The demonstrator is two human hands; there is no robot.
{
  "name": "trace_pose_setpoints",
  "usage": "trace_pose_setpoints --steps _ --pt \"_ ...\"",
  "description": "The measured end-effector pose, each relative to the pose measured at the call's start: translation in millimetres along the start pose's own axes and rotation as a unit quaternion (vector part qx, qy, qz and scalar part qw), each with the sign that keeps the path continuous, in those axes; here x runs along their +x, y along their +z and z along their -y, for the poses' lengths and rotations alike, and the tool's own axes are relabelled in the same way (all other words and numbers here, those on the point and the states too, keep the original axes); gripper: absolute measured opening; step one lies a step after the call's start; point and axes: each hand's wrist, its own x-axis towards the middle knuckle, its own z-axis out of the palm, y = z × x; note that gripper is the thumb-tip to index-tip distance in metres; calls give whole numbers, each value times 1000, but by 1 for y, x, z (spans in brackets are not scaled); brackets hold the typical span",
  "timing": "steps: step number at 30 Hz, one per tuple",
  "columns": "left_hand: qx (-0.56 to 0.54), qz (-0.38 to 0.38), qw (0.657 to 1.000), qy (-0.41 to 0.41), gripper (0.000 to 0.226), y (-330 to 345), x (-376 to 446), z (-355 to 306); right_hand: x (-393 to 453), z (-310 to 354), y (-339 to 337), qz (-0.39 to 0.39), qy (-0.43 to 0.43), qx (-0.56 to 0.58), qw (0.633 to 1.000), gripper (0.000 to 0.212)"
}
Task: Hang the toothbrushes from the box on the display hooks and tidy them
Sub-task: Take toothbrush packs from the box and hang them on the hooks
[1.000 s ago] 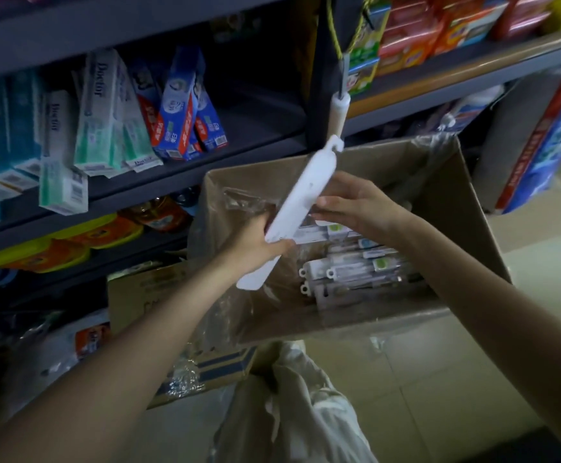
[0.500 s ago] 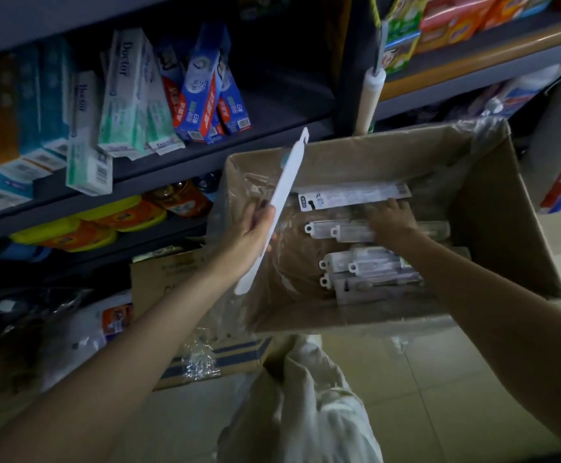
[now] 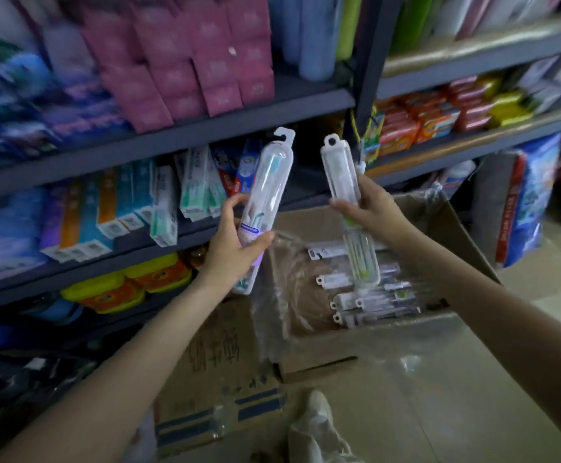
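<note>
I see a cardboard box [image 3: 466, 235] nearest to me, lined with clear plastic film, and the remaining toothbrush packs [image 3: 366, 304] lie flat in it in a loose pile. Above the box, my left hand [image 3: 235, 248] grips one toothbrush pack [image 3: 265, 208] around its lower half, thumb on one edge and fingers curled round the other; the pack stands nearly upright, tilted slightly right, with its hang tab at the top. My right hand [image 3: 369, 212] grips a second toothbrush pack [image 3: 341, 175] at its middle, fingers wrapped round it, its hang hole uppermost and its lower end hanging toward the box. The two packs are near each other but apart. I judge these blister packs to be light, fairly stiff and smooth-skinned, so a grip across the narrow edges at mid-length should hold without crushing, and it leaves the tab free for the hook. Beyond the hands stand the shelves [image 3: 205, 128] of toothpaste boxes [image 3: 159, 202]. I cannot make out any display hooks through the blur.
</note>
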Motion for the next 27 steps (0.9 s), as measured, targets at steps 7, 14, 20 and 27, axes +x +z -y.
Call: trace_pose_setpoints --steps 7,14,20,27 --pt "-25 -111 982 154 50 -97 -3 -90 7 161 -36 -47 -99 162 981 15" --pt "-14 -204 947 249 58 -179 9 -174 60 274 -63 -15 -161 164 973 29" --pt "-36 -262 937 228 70 -207 34 -187 110 328 -62 28 -246 126 961 47" --pt "-50 -322 919 224 70 -217 77 -191 169 363 -50 6 -294 140 946 53"
